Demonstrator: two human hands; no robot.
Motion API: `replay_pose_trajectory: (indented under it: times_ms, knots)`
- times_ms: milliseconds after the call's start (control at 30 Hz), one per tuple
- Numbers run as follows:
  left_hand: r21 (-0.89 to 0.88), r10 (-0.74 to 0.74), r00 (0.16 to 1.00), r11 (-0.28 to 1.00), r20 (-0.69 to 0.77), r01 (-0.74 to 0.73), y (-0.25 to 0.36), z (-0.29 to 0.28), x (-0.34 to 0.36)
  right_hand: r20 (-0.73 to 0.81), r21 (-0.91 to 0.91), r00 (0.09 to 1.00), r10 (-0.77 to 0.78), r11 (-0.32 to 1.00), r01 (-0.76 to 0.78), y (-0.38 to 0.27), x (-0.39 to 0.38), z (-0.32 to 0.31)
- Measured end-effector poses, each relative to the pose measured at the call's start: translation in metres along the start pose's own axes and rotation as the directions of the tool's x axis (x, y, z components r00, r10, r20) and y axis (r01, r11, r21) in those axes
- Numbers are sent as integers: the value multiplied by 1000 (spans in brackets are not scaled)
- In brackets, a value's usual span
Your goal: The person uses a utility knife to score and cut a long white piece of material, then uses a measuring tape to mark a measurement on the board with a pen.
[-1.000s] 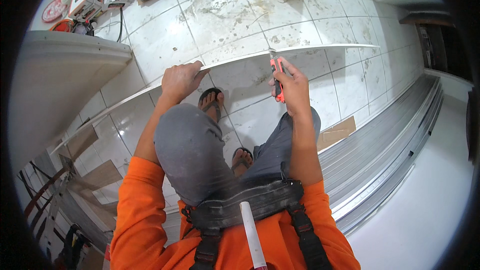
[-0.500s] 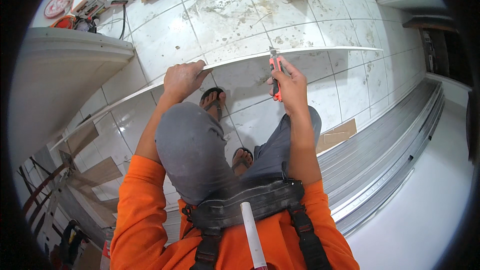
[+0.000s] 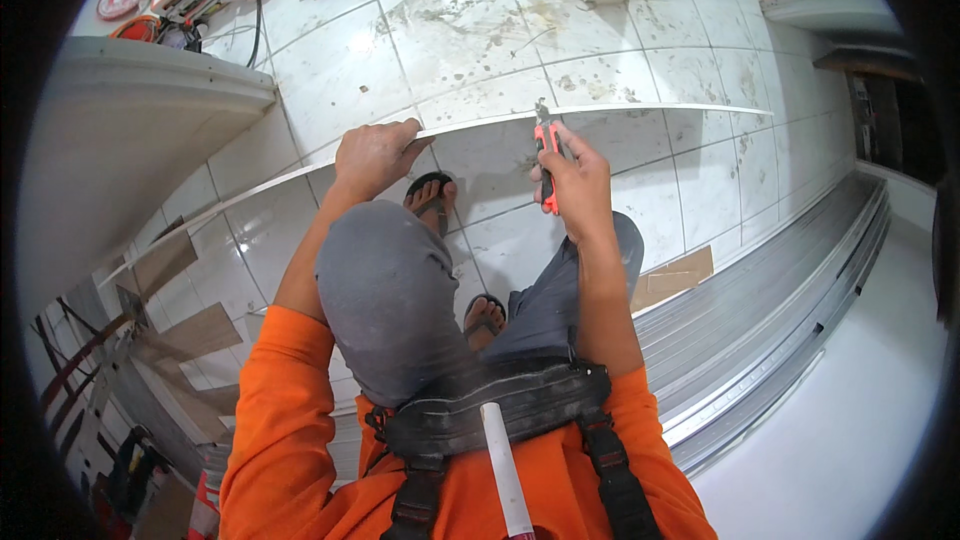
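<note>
Single head-worn fisheye view, steeply downward, close over hands, knees, tiled floor (image 3: pixel 330 60).

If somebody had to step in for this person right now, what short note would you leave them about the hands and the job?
Left hand: gripping the top edge of the long thin white panel, steadying it.
Right hand: closed on the orange utility knife, blade end at the panel's upper edge.
Panel: stands on edge across the tiled floor, in front of the raised knee.
Done: no finished cut can be made out.
Left: probably working the knife along the edge; keep the steadying hand away from the blade.
</note>
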State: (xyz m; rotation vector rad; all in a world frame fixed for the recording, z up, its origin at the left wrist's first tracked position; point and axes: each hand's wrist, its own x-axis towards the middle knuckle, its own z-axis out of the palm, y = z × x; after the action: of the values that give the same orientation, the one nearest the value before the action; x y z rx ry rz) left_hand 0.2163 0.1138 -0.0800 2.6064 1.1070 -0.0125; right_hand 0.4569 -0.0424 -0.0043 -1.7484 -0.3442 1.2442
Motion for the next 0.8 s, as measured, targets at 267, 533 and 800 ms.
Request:
replay_pose_trajectory:
  times_ms: [267,533,800]
  knots:
    - [1,-3,1000,1000,10,3,0,1,2,-23,18,1000,-8,1000,8,2,8,1]
    - [20,-55,990,998,133,53,2,-5,5,32,-17,999,37,999,-37,1,3,3]
    - [3,-47,993,999,108,47,0,-3,2,59,-20,997,50,999,-49,-6,-6,17]
